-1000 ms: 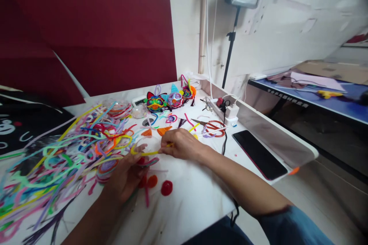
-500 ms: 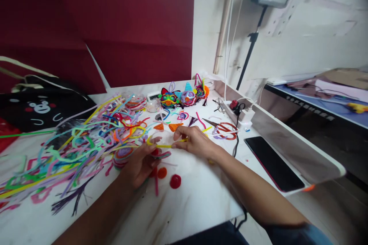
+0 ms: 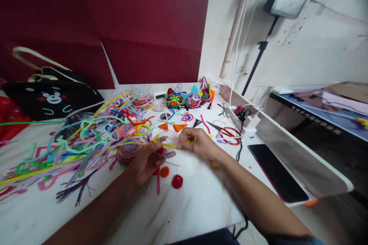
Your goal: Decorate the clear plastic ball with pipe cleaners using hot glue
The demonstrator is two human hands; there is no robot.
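Note:
My left hand is closed, its thumb and finger pinching the curved end of a yellow pipe cleaner. From the other side, my right hand grips the same strip between thumb and fingertips. Something clear and rounded shows just behind the strip; I cannot tell what it is. Under my left fingers are a striped pipe-cleaner piece and a pink strip. An orange disc and a red disc lie on the table in front of my hands.
A tangled heap of coloured pipe cleaners spreads across the left. Red-handled scissors lie beyond my right hand, and a phone lies at the right. Decorated balls stand at the back. A power strip and black bag flank the table.
My head view has turned a little, so the scene sits further right. Both hands keep their hold on the yellow pipe cleaner with hardly any visible change.

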